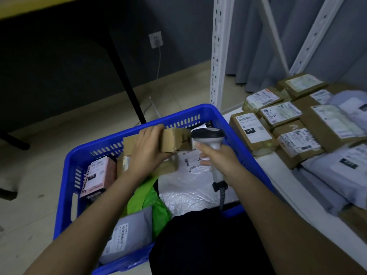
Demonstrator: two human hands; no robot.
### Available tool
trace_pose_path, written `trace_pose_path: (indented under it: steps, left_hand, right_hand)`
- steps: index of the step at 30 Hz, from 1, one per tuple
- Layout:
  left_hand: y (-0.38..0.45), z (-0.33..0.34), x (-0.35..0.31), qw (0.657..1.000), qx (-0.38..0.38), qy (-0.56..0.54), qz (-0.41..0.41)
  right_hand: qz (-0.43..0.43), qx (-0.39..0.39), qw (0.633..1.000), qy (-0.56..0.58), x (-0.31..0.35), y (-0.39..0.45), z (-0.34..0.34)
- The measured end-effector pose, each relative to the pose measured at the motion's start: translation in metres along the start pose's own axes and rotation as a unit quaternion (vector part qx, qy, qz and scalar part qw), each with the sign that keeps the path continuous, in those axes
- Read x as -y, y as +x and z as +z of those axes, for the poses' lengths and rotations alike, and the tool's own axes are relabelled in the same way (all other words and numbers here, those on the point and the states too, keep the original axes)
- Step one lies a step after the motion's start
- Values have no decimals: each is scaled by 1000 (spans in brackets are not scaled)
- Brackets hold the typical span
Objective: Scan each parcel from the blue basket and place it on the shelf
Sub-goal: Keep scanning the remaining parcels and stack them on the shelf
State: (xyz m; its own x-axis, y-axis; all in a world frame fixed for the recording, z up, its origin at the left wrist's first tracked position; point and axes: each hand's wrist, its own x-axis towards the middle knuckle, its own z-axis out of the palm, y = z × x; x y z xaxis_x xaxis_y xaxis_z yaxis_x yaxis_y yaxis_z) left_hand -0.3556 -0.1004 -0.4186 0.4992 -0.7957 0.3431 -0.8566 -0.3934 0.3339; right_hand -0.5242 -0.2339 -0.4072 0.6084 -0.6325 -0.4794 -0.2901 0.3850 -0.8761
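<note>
A cardboard box (156,142) is held above the blue basket (216,118) by the left hand (148,148), fingers wrapped round its middle. A scanner (210,139) is gripped at the handle by the right hand (220,157), its head touching the box's right end. More parcels (123,239) are left in the basket. Scanned parcels (288,124) are laid along the shelf (278,179) at the basket's right edge.

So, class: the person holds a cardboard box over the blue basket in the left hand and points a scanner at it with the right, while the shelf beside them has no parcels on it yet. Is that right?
Not quite. The head view shows the shelf already carries many parcels. The rest holds: the left hand grips the cardboard box over the blue basket, and the right hand aims the scanner at it.
</note>
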Motion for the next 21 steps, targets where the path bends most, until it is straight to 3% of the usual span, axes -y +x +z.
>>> trace_pose_path:
  steps: [4,6,9,12,14,16,18,19,21]
  left_hand:
    - [15,5,-55,995,-43,-68,62]
    - [21,14,-78,990,-55,-56,119]
    - [29,30,-111,974,-70,-14,213]
    - [35,39,-130,963,-40,-27,265]
    - [37,40,-135,965,20,-69,252]
    - [38,36,-142,977,49,-167,127]
    - [43,29,-155,944,28,-314,-95]
    - [48,26,-161,897,22,-391,-206]
    - [57,21,-173,752,70,-543,-367]
  right_hand:
    - [1,-50,990,133,10,-3,-21]
    - [-12,-70,978,198,16,-5,-33]
    - [-7,-107,973,204,20,-10,-53]
    - [-8,-137,963,232,24,-21,-72]
    - [-33,-180,955,233,22,-26,-84]
    - [-66,-222,951,204,22,-29,-96]
    - [-89,-248,951,164,23,-32,-108]
    - [-102,-254,950,151,23,-33,-113]
    - [-125,-245,951,145,21,-36,-120]
